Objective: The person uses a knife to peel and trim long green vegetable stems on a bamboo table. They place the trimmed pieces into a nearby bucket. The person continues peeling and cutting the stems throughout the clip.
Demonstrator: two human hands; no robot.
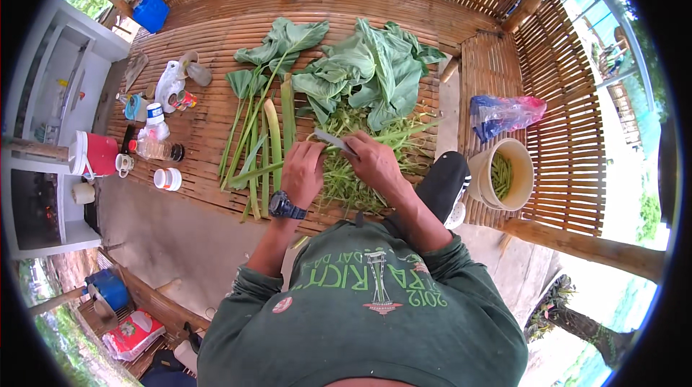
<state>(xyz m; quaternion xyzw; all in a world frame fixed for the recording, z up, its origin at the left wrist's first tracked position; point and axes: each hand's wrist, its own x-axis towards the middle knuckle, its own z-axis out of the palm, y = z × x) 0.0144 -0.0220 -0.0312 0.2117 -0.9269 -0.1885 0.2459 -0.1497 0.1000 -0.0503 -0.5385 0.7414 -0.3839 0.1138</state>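
Note:
My left hand (303, 170), with a dark watch on its wrist, is closed around a long green stalk (261, 171). The stalk slants across in front of me, its far end passing to the right of my hands. My right hand (376, 162) grips a knife, its pale blade (333, 139) pointing up and left near the stalk. The knife's handle is hidden in my fingers. Below and beyond my hands lies a heap of green peelings (353, 183). Large green leaves (375, 73) are piled past it. Several long stalks (249, 127), some with leaves attached, lie left of my hands.
A slatted bamboo table (209, 41) bears everything. Bottles, a white jar (168, 179) and cups crowd its left side, near a red jug (101, 154). On the right stand a pale bucket (525, 188) of cut green pieces and a plastic bag (508, 114) on a bamboo bench (490, 62).

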